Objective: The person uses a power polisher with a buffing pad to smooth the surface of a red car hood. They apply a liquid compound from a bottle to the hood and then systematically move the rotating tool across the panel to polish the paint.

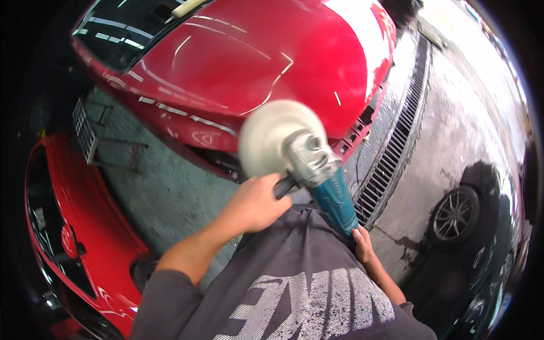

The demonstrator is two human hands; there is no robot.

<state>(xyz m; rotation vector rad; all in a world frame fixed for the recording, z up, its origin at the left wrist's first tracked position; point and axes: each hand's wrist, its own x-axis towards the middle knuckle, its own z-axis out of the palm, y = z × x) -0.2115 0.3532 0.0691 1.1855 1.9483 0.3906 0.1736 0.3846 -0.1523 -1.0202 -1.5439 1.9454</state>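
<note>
Nearest: right grip (362, 245) at the tail of the teal polisher (335, 204), fingers against the casing; how they close underneath is hidden. Left grip (262, 203) clamped round the black side handle (287, 185), closer to the working end.

Polisher's long axis slants from the right grip forward and leftward to its metal head. White pad (263, 144) beyond the left grip, forward of it; blurred, probably spinning.

Key relation: pad overlaps the near edge of the red panel (243, 68) of the car in front. Contact or gap, cannot tell from this angle. Panel spreads away past the pad; left grip is the better placed to steer the pad's tilt, I judge.

Beyond, left side of floor (175, 195): second red car (110, 221), metal stand (85, 133). Right side: dark vehicle with spoked wheel (455, 214); drain grate (399, 144) alongside. Farther: dark windscreen (122, 34). No container made out.
</note>
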